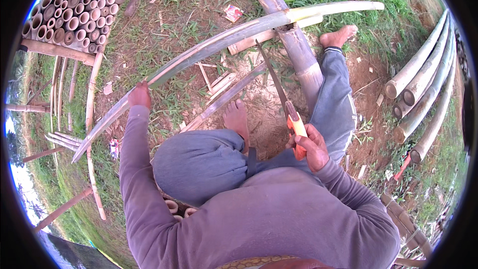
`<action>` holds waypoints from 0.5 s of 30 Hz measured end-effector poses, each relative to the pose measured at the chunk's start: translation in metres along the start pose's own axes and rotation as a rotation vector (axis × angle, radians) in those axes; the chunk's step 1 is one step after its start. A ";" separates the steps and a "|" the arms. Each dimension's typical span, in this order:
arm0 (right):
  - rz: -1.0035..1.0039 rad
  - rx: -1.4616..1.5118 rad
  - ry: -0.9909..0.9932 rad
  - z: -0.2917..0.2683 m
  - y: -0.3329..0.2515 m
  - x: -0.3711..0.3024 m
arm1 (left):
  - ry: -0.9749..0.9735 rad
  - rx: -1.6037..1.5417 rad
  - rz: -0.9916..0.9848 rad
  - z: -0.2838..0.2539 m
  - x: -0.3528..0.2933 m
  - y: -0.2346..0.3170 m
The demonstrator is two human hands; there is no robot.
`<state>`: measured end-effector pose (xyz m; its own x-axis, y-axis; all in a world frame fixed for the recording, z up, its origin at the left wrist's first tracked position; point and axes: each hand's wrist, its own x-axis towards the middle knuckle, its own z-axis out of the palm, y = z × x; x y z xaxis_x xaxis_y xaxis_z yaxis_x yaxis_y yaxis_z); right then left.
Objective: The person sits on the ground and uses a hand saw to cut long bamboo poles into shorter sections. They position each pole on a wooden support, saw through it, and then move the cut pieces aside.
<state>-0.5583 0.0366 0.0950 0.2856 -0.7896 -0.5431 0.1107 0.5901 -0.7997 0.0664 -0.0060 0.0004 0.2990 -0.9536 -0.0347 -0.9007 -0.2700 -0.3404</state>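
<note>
My left hand (140, 95) is closed round a long split bamboo strip (209, 45) that runs from the left up to the far right. The strip's far part lies across a thick bamboo pole (306, 62) on the ground. My right hand (311, 147) grips the orange handle of a handsaw (274, 77). The saw's blade points away from me, its tip below the strip and apart from it. A shorter piece of bamboo (246, 44) lies under the strip, against the pole. My bare feet rest on the soil on both sides.
Several long bamboo poles (420, 89) lie at the right, near a red-orange object (402, 168). A stack of cut bamboo (79, 10) stands at the far left beside a bamboo frame (92, 104). Loose bamboo pieces (221, 87) and sawdust (269, 94) are spread before me.
</note>
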 end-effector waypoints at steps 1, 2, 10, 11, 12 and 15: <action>-0.036 -0.031 0.024 -0.007 -0.003 -0.013 | 0.003 -0.005 0.019 -0.003 0.003 0.003; -0.074 -0.060 0.048 -0.019 -0.003 -0.027 | -0.002 0.003 0.018 -0.002 0.004 0.001; -0.579 -0.781 0.278 -0.044 0.005 -0.050 | -0.040 -0.078 0.047 -0.010 0.000 -0.004; -0.616 -0.791 0.319 -0.039 -0.001 -0.037 | -0.038 -0.068 0.060 -0.014 0.003 -0.003; -0.701 -0.794 0.363 -0.034 -0.008 -0.025 | -0.020 -0.046 0.077 -0.027 0.008 -0.005; -0.785 -0.691 0.402 -0.017 -0.024 0.022 | 0.004 -0.070 0.091 -0.028 0.016 -0.007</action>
<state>-0.5705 0.0019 0.0983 0.0269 -0.9725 0.2314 -0.4625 -0.2173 -0.8596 0.0684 -0.0232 0.0287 0.2142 -0.9750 -0.0591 -0.9438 -0.1910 -0.2698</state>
